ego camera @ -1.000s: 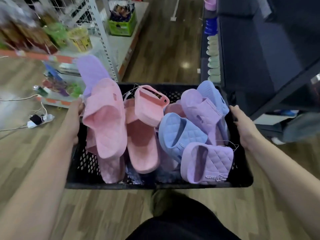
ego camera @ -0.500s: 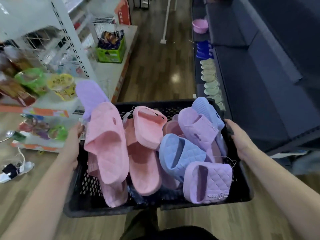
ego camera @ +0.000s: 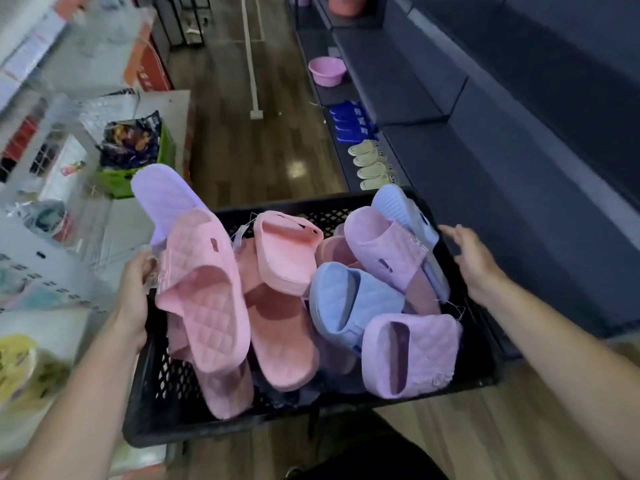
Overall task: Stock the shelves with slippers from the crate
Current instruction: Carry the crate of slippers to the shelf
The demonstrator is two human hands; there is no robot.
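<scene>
Crate (ego camera: 162, 386) near dark shelf (ego camera: 519, 202); beige slippers (ego camera: 372, 164), pink basin (ego camera: 327, 71) ahead

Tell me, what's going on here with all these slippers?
A person holds a black perforated plastic crate in bare hands, left grip on its left edge, right grip on its right edge. It is piled with pink, lilac and blue quilted foam slippers. To the right runs a dark low shelf where beige slippers and dark blue slippers already sit in rows.

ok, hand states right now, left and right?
left hand: grips the crate at its left rim.
right hand: grips the crate at its right rim.
</scene>
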